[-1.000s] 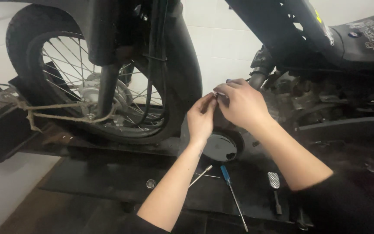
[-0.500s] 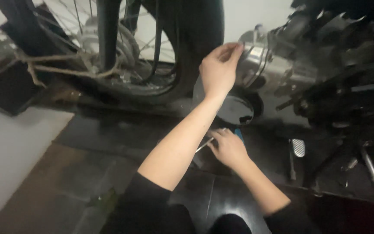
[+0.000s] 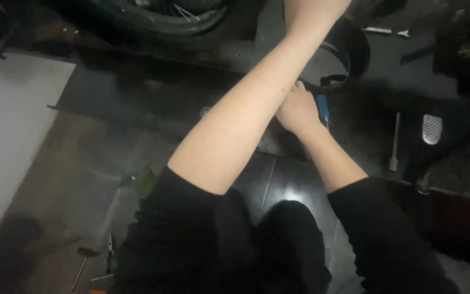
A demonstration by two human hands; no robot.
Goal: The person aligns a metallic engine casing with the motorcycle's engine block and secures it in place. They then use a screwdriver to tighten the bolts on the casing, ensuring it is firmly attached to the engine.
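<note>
Two hands: right hand [image 3: 298, 111] closed around blue-handled screwdriver [image 3: 322, 110] on dark floor [image 3: 137, 109]; left hand out of frame above, grip impossible to tell.

A motorcycle repair workshop: a spoked wheel [image 3: 159, 13] on a dark floor strewn with hand tools [image 3: 394, 142].

Right hand [image 3: 298, 109] low on the dark floor [image 3: 137, 98], fingers closed around a blue-handled screwdriver [image 3: 322, 110], left forearm crossing above it toward the top edge, left hand out of frame, wheel [image 3: 159, 11] at top, metal pedal [image 3: 432, 128] to the right.
</note>
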